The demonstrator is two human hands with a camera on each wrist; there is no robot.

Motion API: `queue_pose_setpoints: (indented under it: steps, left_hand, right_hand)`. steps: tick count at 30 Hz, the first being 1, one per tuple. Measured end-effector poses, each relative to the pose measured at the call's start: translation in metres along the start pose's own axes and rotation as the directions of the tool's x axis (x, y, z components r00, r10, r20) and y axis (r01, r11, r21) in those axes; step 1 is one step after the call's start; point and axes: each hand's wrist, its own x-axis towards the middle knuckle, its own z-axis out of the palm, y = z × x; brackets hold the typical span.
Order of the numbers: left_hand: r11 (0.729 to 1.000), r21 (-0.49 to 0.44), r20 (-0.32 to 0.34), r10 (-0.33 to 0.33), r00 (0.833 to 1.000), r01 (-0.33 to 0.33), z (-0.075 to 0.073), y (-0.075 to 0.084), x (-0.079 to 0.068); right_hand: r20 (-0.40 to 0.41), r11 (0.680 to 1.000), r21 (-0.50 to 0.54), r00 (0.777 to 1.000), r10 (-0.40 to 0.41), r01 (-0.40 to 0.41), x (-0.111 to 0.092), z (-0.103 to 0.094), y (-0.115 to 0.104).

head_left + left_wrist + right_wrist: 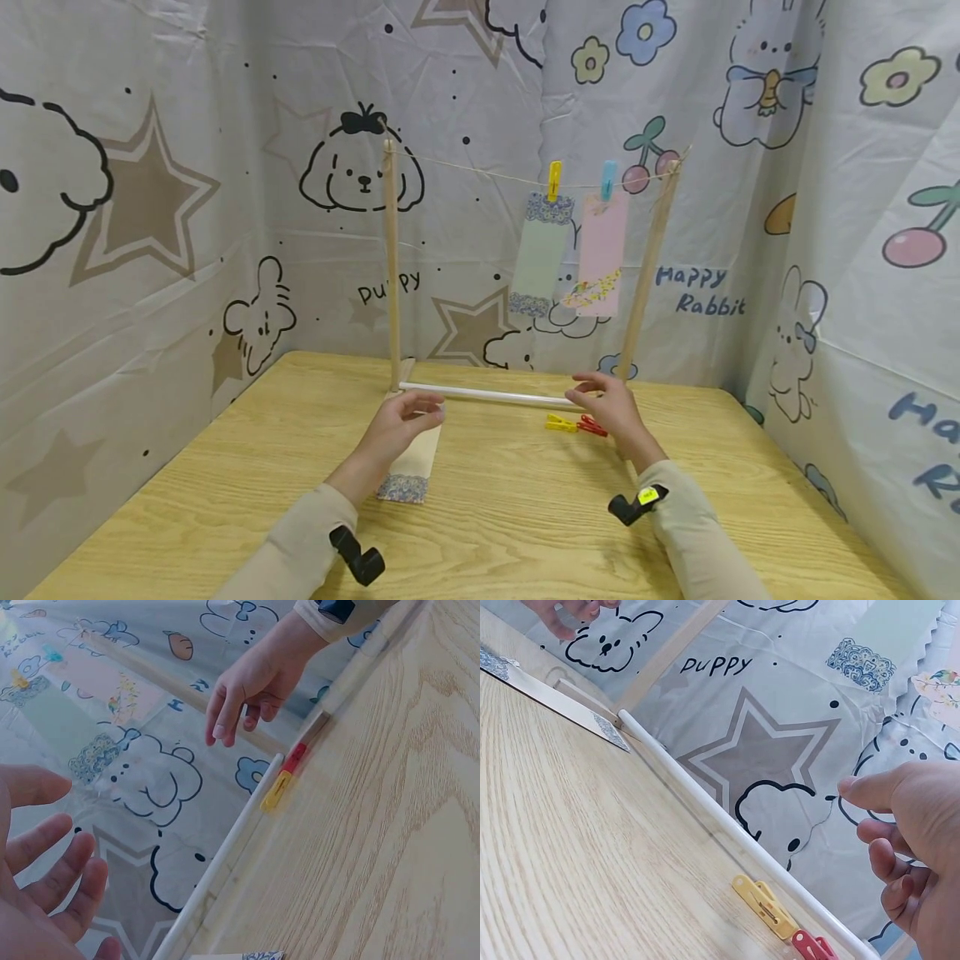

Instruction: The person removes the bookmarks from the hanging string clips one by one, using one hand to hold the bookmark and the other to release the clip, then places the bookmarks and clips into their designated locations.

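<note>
My left hand (pixel 405 423) hovers over a cream card (pixel 408 479) with a blue lace-patterned border, which lies on the table. Its fingers are loosely bent with nothing between them. On the other side, my right hand (pixel 613 410) is raised above a yellow clothespin (pixel 766 906) and a red clothespin (pixel 813 946) lying end to end; it holds nothing. A string (pixel 480 172) carries a pale green card (pixel 542 254) under a yellow clothespin (pixel 555 181) and a pink card (pixel 602 250) under a light blue clothespin (pixel 608 179).
Two wooden posts (pixel 392 267) hold up the string, and a white rod (pixel 487 394) joins them low down. The wood-grain table (pixel 495 517) reaches back to a curtain (pixel 465 100) printed with cartoon animals, which also hangs at both sides.
</note>
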Motion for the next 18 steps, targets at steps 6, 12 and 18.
queue_pose_setpoints:
  steps: [6,12,18]
  left_hand:
    - [1.000,-0.006,-0.003,0.015,1.000,-0.015,0.001,0.002,0.005]
    - [1.000,-0.008,0.002,0.026,1.000,-0.026,0.002,0.005,0.011]
    - [0.999,0.001,-0.004,0.034,0.999,-0.034,0.003,0.005,0.013]
  right_hand:
    - [0.003,1.000,-0.006,1.000,0.003,-0.003,0.000,0.000,-0.003]
    - [0.007,1.000,0.003,1.000,-0.004,0.004,-0.001,-0.001,-0.005]
    - [-0.003,1.000,-0.004,1.000,-0.015,0.015,0.000,-0.002,-0.004]
